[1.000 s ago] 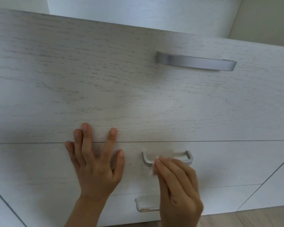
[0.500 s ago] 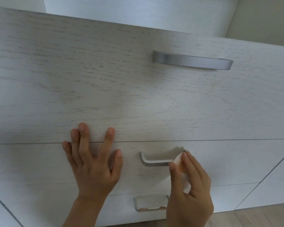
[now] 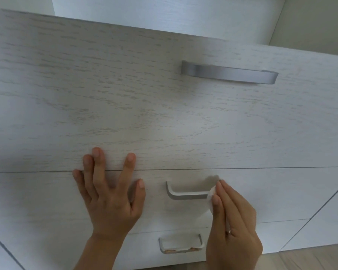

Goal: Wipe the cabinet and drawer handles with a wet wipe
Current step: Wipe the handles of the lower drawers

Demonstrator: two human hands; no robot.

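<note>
The right hand pinches a white wet wipe against the right end of the middle drawer handle. The left hand lies flat, fingers spread, across the seam between drawer fronts. Another handle sits above, a third below.

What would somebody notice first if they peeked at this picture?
Probably the two hands low down: the left hand lies flat on the pale drawer front, while the right hand pinches a white wipe against the right end of the middle handle. Next, the long grey handle up on the top drawer.
</note>
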